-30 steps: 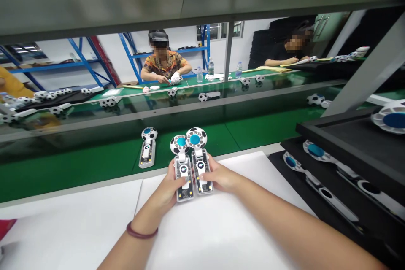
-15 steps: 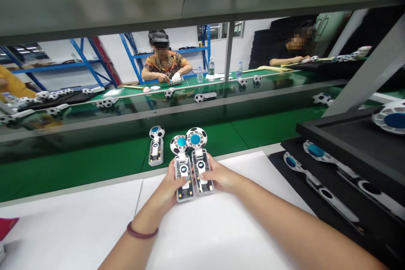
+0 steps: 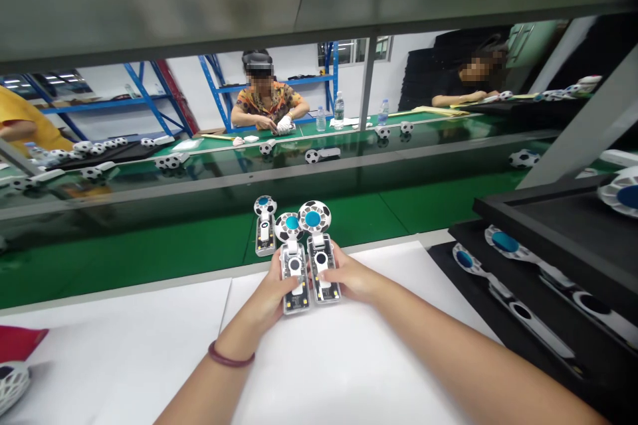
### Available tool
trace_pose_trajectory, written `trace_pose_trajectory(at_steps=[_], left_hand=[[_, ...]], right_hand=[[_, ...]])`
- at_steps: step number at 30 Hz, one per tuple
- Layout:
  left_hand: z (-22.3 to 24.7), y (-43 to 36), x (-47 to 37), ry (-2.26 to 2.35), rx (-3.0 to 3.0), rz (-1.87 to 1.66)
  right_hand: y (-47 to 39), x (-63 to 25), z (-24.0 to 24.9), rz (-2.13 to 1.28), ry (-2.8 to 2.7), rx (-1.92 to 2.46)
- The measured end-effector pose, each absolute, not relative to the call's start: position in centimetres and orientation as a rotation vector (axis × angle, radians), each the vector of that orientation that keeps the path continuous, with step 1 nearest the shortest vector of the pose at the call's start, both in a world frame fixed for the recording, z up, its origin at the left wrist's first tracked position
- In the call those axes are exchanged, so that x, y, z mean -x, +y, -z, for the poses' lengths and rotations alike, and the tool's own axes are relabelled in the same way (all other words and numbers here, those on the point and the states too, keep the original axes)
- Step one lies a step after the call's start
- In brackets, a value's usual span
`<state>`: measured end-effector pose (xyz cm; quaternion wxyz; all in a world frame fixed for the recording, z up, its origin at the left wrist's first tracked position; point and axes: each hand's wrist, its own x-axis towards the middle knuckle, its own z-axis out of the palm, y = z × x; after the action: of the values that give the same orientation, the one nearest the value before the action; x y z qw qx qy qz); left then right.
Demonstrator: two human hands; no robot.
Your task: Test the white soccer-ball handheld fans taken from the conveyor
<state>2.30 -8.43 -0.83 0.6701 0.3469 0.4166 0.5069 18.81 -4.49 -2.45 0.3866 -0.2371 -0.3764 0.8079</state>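
Two handheld devices with football-patterned round heads and clear bodies are held side by side over the white table top. My left hand [image 3: 272, 292] is closed round the left device [image 3: 295, 289], its thumb on the front. The right device [image 3: 323, 275] is gripped by my right hand [image 3: 349, 272], thumb also on the front. Their blue-centred heads sit close together at the top. Just beyond, a third device [image 3: 265, 229] of the same kind lies on the green surface. The round displays on both held devices look dark.
Black trays [image 3: 563, 212] with more such devices are stacked at the right. A red item [image 3: 20, 344] and a white patterned piece [image 3: 12, 385] lie at the left edge. Across the green line [image 3: 149, 239], people sit at work behind bottles and football-headed pieces.
The lit marks on both held devices' round displays have gone dark. The view has shifted slightly, bringing the white patterned piece at the lower left further into sight. Both hands keep their hold.
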Motion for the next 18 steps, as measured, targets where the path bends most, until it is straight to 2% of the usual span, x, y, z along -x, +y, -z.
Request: trace_pose_trajectory(at_steps=[8,14,18], left_hand=[[-1.0,-8.6,-2.0,0.892,-0.884,-1.235],[-9.2,-10.3,-0.6,0.802,-0.932,-1.575],[-15.0,-12.2,-0.2,0.600,-0.912,-1.683]], right_hand=[[-4.6,-19.8,0.3,-2.020,-1.032,0.550],[-4.5,-22.9,-7.2,-1.826,-1.047,0.381],[-6.2,-25.0,-12.9,-1.515,-1.255,0.662]])
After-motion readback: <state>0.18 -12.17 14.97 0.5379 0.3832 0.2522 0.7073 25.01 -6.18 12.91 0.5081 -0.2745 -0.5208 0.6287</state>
